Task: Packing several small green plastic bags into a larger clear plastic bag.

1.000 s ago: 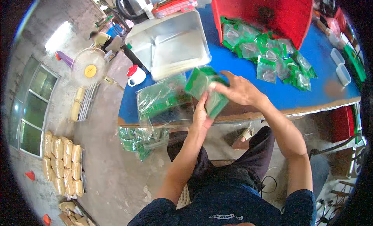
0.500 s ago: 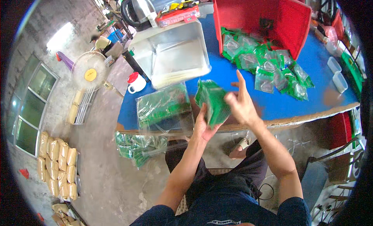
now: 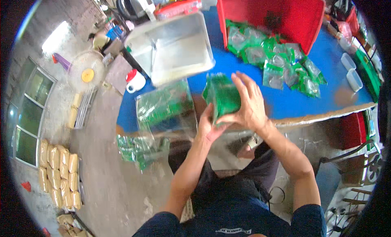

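Over the front edge of the blue table, both hands close around a thick stack of green plastic packets (image 3: 223, 94). My left hand (image 3: 208, 122) grips it from below and the left. My right hand (image 3: 253, 106) presses its right side, thumb across the lower edge and fingers extended upward. On the left lies a clear plastic bag (image 3: 165, 108) with green packets inside. Loose green-and-clear packets (image 3: 273, 72), each with a pale ring-like item in it, spill from a tipped red bin (image 3: 281, 17) at the back right.
A white rectangular tub (image 3: 179, 49) and a red-lidded white mug (image 3: 135, 81) stand at the back left of the blue table (image 3: 301, 106). Two small clear containers (image 3: 354, 80) sit at the right. More green packets (image 3: 140, 149) hang below the left front edge.
My right hand has moved in from beside the stack and now clasps its right side. The stack is squared up between both hands. The whole view has shifted slightly.
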A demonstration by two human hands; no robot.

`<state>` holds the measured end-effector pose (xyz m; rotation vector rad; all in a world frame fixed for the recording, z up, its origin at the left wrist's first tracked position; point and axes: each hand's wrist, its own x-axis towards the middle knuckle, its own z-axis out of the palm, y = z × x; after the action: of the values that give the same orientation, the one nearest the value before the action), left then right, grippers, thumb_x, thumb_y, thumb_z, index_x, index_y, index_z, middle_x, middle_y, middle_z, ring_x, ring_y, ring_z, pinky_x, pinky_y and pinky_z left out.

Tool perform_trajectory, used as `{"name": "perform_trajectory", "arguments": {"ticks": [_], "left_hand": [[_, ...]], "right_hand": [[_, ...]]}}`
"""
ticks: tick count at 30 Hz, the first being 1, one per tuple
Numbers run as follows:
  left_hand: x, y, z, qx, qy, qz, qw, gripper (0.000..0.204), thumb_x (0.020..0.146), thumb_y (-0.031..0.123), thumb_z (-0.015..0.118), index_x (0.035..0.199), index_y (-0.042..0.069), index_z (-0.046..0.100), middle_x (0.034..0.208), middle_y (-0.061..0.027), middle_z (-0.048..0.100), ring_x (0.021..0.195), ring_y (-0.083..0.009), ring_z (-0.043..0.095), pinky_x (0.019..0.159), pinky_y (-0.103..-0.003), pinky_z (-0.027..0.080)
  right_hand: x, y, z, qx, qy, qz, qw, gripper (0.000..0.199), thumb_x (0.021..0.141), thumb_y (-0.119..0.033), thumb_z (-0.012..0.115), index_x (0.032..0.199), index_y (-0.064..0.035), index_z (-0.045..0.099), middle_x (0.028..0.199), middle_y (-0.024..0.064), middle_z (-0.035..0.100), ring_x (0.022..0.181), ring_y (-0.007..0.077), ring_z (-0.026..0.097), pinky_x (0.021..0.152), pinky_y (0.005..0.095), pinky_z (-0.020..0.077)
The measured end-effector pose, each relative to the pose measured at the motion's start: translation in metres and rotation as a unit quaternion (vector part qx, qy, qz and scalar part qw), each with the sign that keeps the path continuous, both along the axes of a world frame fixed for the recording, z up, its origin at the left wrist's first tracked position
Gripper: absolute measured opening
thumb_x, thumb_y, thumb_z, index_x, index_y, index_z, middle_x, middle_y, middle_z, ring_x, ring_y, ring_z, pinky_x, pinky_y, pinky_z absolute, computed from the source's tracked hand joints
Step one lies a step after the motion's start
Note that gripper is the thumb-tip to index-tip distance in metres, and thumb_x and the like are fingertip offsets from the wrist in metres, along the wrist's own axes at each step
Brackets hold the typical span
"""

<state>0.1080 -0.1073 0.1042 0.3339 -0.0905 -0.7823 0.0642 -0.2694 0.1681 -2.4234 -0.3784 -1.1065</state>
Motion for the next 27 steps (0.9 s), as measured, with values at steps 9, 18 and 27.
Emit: {"name": "perform_trajectory", "arguments": {"ticks": [9,18,27], "left_hand": [[0.006,-0.004,0.005,0.238,-0.167,0.172,0.941,0.054,0.083,0.021,0.077,0.129,0.004,0.056,0.122,-0.0092,0.064,0.11,-0.0233,0.062,0.097,-0.04,0.05],[0.051,-0.014,-0.014,0.343,-0.545,0.186,0.742,0.092,0.065,0.007,0.091,0.142,0.004,0.04,0.132,-0.009,0.058,0.121,-0.0214,0.056,0.104,-0.038,0.046],[0.054,-0.007,-0.025,0.314,-0.414,0.053,0.853,0.126,0.063,0.002,0.091,0.156,0.008,0.006,0.14,-0.0125,0.046,0.128,-0.0237,0.049,0.108,-0.037,0.043]], "right_hand": [[0.012,-0.035,0.0,0.288,0.413,0.116,0.856,0.125,0.07,-0.062,0.079,0.155,0.0011,0.012,0.149,0.034,0.035,0.138,0.0443,0.038,0.115,0.0449,0.0327],[0.037,-0.049,-0.092,0.062,0.153,0.108,0.98,0.121,0.062,-0.04,0.091,0.151,-0.0001,0.019,0.135,0.0282,0.052,0.124,0.0455,0.051,0.103,0.046,0.0451],[0.034,-0.046,-0.081,0.077,0.225,0.06,0.969,0.108,0.058,-0.051,0.089,0.136,0.0018,0.038,0.121,0.0226,0.053,0.119,0.0426,0.048,0.105,0.048,0.0379]]}}
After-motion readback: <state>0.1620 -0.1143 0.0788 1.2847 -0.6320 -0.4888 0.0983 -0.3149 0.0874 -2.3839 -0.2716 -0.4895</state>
